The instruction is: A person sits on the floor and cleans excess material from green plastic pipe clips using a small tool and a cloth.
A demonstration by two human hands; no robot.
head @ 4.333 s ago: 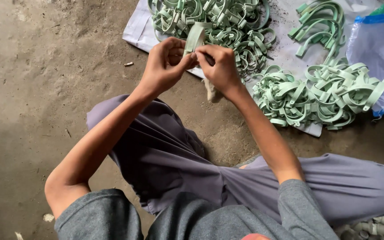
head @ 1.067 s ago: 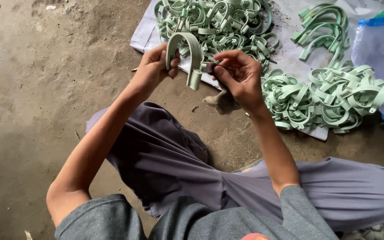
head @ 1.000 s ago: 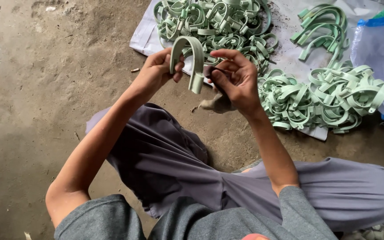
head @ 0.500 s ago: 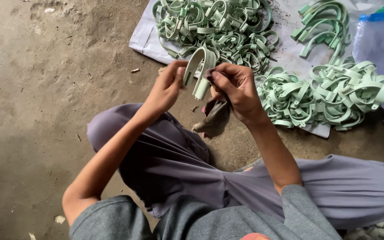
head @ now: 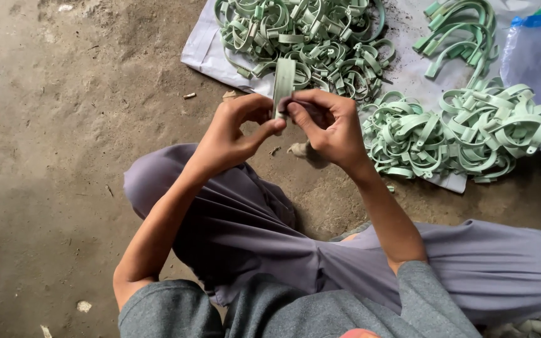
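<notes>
Pale green plastic clamp (head: 283,82) stands edge-on between both hands above the dirt floor (head: 64,156), its long axis running away from the person toward the heap of clamps (head: 302,31) at the sheet's near-left corner. Left hand (head: 236,134) pinches its lower end with thumb and fingers; right hand (head: 327,125) closes on the same end, also holding a small dark piece. More clamps (head: 464,138) lie along the white sheet (head: 205,53) beside a blue-edged bag (head: 536,50)

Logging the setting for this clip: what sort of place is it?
Likely an informal floor workshop: bare dirt floor, heaps of green plastic clips on a white sheet, and a clip held in both hands.
</notes>
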